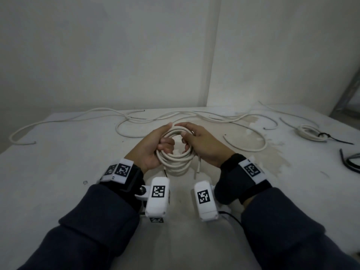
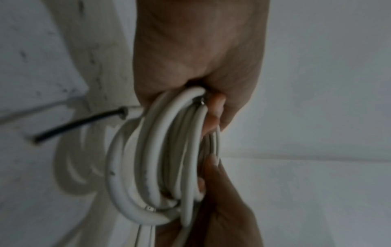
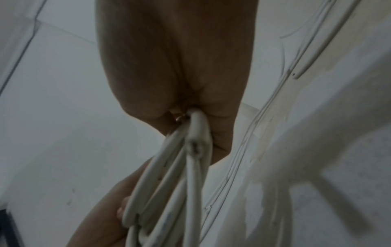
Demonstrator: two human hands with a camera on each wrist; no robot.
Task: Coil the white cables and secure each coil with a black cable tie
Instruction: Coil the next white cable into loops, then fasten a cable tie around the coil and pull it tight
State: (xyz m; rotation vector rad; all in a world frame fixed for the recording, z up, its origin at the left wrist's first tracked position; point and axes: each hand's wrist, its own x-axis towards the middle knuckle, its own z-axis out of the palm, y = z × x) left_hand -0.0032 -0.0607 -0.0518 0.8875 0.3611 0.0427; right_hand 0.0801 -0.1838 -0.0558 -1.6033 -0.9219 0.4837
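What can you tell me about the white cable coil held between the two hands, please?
The white cable coil is a round bundle of several loops of smooth, plastic-looking cable, held above the table. The left hand grips its left side, the right hand its right. Two cut ends hang from its near side. No tie binds it yet.

White table point(image 1: 58, 172), stained patch right of centre. On it: loose white cables point(image 1: 136, 118) across the back, tied coil point(image 1: 309, 133) far right, dark cables point(image 1: 350, 162) at right edge.
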